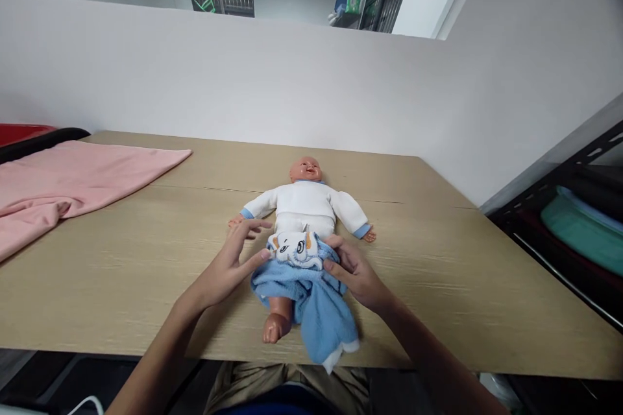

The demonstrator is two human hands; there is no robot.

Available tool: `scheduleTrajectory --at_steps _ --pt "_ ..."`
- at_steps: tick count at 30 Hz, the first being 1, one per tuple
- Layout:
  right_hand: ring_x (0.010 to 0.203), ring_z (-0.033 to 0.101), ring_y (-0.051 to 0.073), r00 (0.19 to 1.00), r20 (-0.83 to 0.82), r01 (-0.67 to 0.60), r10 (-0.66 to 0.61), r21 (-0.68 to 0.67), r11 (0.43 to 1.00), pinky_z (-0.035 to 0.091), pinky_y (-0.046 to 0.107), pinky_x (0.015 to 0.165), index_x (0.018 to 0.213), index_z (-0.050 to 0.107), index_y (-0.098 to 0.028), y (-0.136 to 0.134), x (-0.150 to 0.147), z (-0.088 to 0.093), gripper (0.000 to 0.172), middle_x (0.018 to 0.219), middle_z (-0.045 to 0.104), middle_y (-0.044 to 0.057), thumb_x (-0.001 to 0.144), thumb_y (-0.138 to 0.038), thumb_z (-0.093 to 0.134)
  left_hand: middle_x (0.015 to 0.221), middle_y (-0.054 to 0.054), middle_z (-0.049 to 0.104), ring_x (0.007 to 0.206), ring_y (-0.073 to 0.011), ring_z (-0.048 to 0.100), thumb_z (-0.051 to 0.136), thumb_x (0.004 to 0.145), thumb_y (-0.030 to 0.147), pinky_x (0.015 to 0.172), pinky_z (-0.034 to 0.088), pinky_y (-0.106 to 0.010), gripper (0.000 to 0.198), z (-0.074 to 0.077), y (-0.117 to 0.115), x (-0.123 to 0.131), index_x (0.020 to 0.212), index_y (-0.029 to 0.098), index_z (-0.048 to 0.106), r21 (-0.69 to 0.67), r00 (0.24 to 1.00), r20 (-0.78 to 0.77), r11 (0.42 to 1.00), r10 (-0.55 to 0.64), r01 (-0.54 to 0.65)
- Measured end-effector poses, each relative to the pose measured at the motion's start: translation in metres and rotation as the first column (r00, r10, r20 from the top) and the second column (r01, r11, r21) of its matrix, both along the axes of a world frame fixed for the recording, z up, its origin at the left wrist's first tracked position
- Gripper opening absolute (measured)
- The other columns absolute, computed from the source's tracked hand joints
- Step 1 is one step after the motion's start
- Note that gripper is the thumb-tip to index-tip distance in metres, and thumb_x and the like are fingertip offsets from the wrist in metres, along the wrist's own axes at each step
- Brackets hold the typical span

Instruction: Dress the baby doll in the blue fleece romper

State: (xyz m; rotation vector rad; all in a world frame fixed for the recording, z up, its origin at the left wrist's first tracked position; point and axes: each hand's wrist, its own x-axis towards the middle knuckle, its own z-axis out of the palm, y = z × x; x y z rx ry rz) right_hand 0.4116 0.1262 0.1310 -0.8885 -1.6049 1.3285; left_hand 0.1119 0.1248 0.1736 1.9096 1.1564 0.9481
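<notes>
A baby doll [305,200] in a white top lies on its back in the middle of a wooden table [121,272], head away from me. Blue knit trousers [311,301] with an elephant patch cover its hips and one leg; the other foot sticks out bare. My left hand [232,260] rests at the doll's left hip, thumb against the waistband, fingers spread. My right hand [354,269] pinches the waistband at the other hip.
A pink cloth [63,181] lies spread over the table's far left corner, beside a red and black object [29,136]. A white partition wall stands behind the table. A dark metal shelf [574,207] with a green tub stands at the right.
</notes>
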Motion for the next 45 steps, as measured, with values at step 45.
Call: scheduleTrajectory --at_steps 45 --pt "0.103 0.071 0.024 0.967 0.025 -0.234 0.255 -0.314 0.920 0.059 0.040 0.099 0.129 0.073 -0.022 -0.053 0.032 0.023 0.055 0.115 0.077 0.007 0.093 -0.062 0.075 0.103 -0.003 0.083 0.098 -0.0246 0.076 0.086 0.087 0.042 0.095 0.060 -0.033 0.029 0.011 0.097 0.067 0.102 0.019 0.079 -0.527 0.402 0.195 0.249 -0.895 0.812"
